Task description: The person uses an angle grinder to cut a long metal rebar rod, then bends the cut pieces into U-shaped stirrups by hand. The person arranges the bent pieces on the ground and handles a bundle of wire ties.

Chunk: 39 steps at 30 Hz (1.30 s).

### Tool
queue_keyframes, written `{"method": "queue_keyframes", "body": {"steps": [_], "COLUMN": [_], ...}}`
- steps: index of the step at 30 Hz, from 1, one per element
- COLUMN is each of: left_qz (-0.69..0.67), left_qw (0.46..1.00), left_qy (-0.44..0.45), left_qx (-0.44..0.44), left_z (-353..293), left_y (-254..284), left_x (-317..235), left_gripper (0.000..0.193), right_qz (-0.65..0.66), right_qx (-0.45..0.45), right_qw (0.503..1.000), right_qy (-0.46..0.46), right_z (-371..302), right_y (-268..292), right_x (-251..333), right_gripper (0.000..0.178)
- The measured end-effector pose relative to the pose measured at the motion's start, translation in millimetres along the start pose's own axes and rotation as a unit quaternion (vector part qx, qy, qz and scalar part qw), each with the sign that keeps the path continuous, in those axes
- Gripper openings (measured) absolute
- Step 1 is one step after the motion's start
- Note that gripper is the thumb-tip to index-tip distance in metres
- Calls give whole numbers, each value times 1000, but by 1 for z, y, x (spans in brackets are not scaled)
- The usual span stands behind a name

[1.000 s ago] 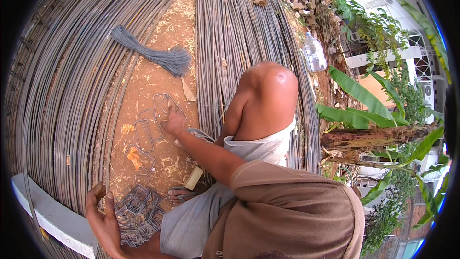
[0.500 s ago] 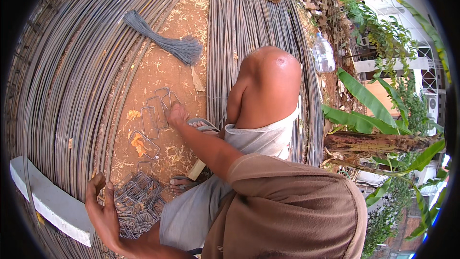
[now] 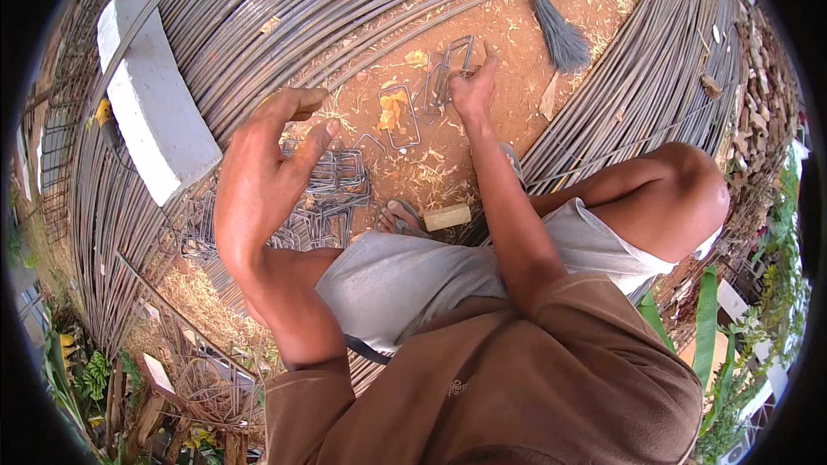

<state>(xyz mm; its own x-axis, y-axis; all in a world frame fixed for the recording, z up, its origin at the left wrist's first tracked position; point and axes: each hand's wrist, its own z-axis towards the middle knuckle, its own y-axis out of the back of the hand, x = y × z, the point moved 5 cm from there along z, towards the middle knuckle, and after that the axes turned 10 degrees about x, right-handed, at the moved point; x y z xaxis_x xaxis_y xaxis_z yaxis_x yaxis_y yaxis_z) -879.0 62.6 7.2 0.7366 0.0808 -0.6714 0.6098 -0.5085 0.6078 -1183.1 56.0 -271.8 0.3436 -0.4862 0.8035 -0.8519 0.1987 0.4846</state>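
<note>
Head view: rectangular metal frame seen on soil, close by right hand; thumb and forefinger held apart, whether frame is gripped cannot be told. Left hand: fingers spread, nothing held. Frame judged light, stiff, not fragile; best taken by long side. Loose frames alongside, could be snagged. Around: frame pile, wire bundle, steel rods, wooden block.
</note>
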Motion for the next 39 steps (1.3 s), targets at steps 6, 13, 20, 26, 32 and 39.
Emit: {"method": "queue_keyframes", "body": {"steps": [6,13,20,26,32,39], "left_qz": [-10,-18,-303,-483,-721,-618], "left_qw": [999,998,949,820,682,776], "left_qy": [-8,-48,-3,38,-75,-109], "left_qx": [-43,-40,-91,-304,-92,-63], "left_z": [-5,18,57,55,52,22], "left_y": [9,-3,-40,-52,-50,-2], "left_x": [0,8,10,33,23,8], "left_gripper": [34,38,82,94,45,27], "right_qz": [121,305,613,575,524,357], "right_qx": [2,112,404,465,567,323], "right_qw": [992,935,679,672,630,868], "right_qy": [35,143,-26,-1,92,121], "right_z": [47,13,-59,-94,-97,-71], "right_y": [79,97,27,10,10,20], "right_x": [38,137,188,216,225,210], "right_gripper": [102,81,42,36,42,60]}}
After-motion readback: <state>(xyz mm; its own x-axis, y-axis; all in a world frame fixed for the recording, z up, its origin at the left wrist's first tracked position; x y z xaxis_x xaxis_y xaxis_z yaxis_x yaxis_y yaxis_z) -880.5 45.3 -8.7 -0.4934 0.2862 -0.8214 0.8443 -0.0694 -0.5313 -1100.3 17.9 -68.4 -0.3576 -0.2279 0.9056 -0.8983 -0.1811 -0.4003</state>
